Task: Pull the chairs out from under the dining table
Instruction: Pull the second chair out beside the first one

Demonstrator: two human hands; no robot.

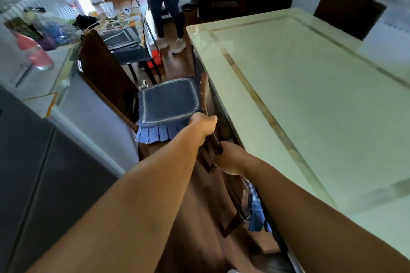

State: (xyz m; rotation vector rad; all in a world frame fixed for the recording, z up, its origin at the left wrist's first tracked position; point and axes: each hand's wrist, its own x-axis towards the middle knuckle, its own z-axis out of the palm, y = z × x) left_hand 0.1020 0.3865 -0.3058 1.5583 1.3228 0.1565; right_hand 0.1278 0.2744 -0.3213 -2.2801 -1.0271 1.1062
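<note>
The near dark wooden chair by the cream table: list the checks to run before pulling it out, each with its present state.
1. Left hand closed on the top rail of the near dark wooden chair: ok.
2. Right hand closed on the same rail: ok.
3. Near chair out from under the cream glossy dining table: not ok, its blue cushion sits under the edge.
4. Far dark wooden chair with the blue frilled cushion pulled out: ok.
5. Room to the left for the pull, by the grey cabinet: cannot tell.
6. Standing person in dark trousers away from the chairs: ok.
</note>
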